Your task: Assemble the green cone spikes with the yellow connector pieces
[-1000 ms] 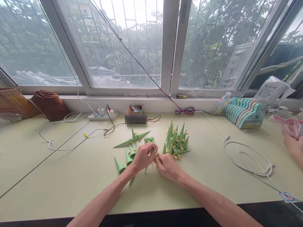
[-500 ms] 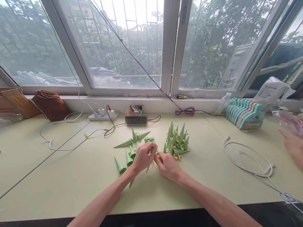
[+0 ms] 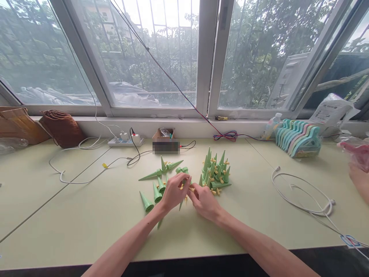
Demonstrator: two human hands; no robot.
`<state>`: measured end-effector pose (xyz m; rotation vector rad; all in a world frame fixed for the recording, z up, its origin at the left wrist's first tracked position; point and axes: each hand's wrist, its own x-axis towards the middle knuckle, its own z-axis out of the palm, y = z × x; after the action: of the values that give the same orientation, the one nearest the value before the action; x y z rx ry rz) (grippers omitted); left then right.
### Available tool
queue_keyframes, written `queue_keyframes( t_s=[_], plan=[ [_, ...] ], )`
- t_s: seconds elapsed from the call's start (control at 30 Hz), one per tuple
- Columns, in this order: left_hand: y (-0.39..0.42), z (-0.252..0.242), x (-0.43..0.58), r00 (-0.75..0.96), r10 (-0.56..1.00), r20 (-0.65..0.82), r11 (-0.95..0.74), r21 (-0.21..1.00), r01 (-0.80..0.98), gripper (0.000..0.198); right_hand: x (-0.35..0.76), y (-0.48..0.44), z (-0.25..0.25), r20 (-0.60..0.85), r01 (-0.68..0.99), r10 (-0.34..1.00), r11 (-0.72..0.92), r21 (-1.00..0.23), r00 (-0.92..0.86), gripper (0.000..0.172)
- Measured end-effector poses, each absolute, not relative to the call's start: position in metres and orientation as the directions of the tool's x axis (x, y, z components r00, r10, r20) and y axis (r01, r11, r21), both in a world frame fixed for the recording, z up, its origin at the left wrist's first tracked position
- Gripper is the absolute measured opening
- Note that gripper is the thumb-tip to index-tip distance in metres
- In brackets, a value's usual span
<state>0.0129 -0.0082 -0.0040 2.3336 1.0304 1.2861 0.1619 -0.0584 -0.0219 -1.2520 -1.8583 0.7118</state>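
Note:
My left hand (image 3: 175,191) is closed around a green watering spike (image 3: 181,205), whose narrow tip shows below the fingers. Against it, my right hand (image 3: 206,201) pinches a small yellow valve (image 3: 191,189); the fingers hide most of both parts. Left of my hands lie several loose green cones, among them a hollow one (image 3: 146,202) with its wide end facing me. To the right stands a dense cluster of green spikes (image 3: 215,169), many fitted with yellow valves. Two more spike ends (image 3: 181,169) show just beyond my fingertips.
A small cardboard box (image 3: 163,134) and a power strip (image 3: 126,142) sit by the window sill. Coiled white cable (image 3: 301,207) lies to the right, near a row of turquoise hangers (image 3: 296,137). At the far right, another person's hand (image 3: 359,179) holds something pink.
My hands stay almost in place; the yellow valve and the spike tip have shifted slightly between them. At the far right, the other person's hand has lifted a pink item.

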Motion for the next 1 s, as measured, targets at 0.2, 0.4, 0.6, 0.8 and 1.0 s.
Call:
queue_keyframes(
  t_s=[0.2,0.4,0.6,0.8,1.0],
  plan=[
    [-0.0081,-0.0041,0.0132,0.336,0.702,0.628,-0.703,0.539,0.464,0.020,0.1616,-0.0579,-0.0210,0.320,0.477,0.925,0.381,-0.792,-0.207,0.022],
    [-0.0082,-0.0046,0.0132,0.335,0.702,0.629,-0.705,0.542,0.458,0.020,0.1612,-0.0580,-0.0199,0.351,0.471,0.917,0.399,-0.787,-0.189,0.024],
    [-0.0082,-0.0045,0.0131,0.338,0.703,0.626,-0.704,0.543,0.457,0.020,0.1614,-0.0573,-0.0218,0.358,0.468,0.918,0.395,-0.790,-0.170,0.022],
    [-0.0079,-0.0048,0.0130,0.345,0.709,0.615,-0.699,0.549,0.458,0.019,0.1626,-0.0563,-0.0230,0.345,0.454,0.926,0.377,-0.807,-0.155,0.021],
    [-0.0074,-0.0042,0.0128,0.369,0.710,0.600,-0.700,0.541,0.467,0.019,0.1623,-0.0570,-0.0220,0.354,0.476,0.922,0.386,-0.790,-0.160,0.027]
  ],
)
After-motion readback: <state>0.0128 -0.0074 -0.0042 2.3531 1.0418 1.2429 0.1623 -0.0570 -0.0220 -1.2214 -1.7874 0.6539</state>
